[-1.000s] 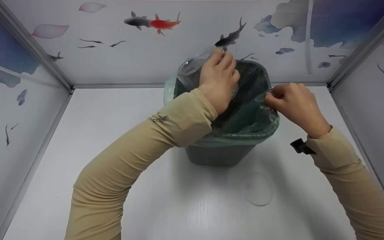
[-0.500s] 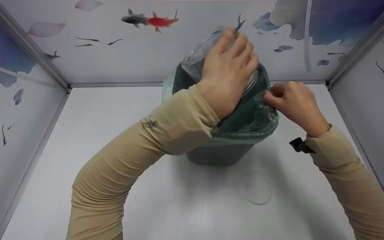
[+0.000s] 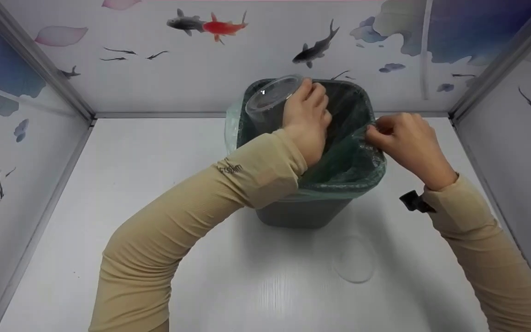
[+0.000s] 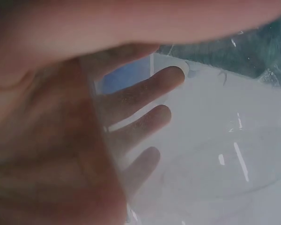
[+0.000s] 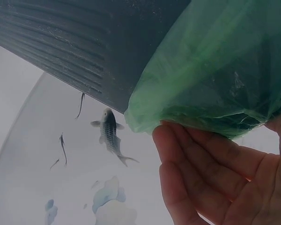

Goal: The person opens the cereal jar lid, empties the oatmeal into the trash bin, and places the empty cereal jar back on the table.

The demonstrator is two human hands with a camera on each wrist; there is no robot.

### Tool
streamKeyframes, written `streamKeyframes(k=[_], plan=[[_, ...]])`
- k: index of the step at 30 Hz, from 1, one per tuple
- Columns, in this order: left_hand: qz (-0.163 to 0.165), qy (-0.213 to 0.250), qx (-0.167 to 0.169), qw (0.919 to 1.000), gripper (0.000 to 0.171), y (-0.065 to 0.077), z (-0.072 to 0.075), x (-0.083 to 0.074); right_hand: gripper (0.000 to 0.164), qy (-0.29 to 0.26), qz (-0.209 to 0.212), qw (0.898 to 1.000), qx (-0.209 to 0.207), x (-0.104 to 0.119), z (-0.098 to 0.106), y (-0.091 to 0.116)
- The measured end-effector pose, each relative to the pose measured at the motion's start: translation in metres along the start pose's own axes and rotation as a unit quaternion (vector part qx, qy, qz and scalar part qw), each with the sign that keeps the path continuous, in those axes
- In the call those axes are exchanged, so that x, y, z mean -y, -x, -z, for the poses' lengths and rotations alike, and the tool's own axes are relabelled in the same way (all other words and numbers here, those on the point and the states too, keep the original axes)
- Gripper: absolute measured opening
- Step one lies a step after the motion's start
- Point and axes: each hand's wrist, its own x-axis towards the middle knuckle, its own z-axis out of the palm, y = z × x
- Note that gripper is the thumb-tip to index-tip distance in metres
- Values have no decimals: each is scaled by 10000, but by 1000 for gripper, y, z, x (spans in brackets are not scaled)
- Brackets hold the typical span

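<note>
A grey trash bin (image 3: 304,214) stands on the white table, lined with a green trash bag (image 3: 346,186) folded over its rim. My left hand (image 3: 307,122) grips a clear plastic container (image 3: 265,113) tilted in the bin's mouth, its round end facing up. In the left wrist view, curled fingers (image 4: 147,89) show through the container's clear wall. At the bin's right rim my right hand (image 3: 406,145) pinches the bag's edge. The right wrist view shows the green film (image 5: 196,75) between thumb and fingers, beside the ribbed bin wall (image 5: 51,47).
A clear round lid or disc (image 3: 355,260) lies flat on the table (image 3: 178,276) in front of the bin. Close behind the bin rises a wall (image 3: 132,83) printed with fish. Side walls border the table left and right.
My left hand raised the container half a second ago, then lowered it back into the bin's mouth toward the left, its round end now turned up. My right hand stays at the bag's edge.
</note>
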Motion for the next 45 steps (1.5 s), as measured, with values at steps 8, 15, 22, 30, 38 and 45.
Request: streamKeyframes(k=[8, 15, 22, 30, 38, 45], plan=[[99, 794, -192, 9966, 53, 7, -7, 16, 43, -71, 63, 10000, -25, 1, -1, -5], [-33, 1537, -1513, 9765, 47, 20, -21, 32, 44, -382, 121, 9991, -128, -5, -5, -7], [-94, 1775, -2766, 9444, 52, 33, -40, 37, 40, -969, 4, 9953, 30, -17, -9, -4], [-417, 1925, -3757, 9056, 77, 51, -62, 48, 41, -2188, -466, 9735, 472, -38, -5, 1], [-728, 2531, -4065, 8748, 88, 66, -78, 63, 40, -2916, -366, 9558, -99, -58, -7, 11], [-663, 2636, -4366, 8576, 93, 75, -91, 70, 36, -2859, -407, 9574, -2, -70, -10, 22]])
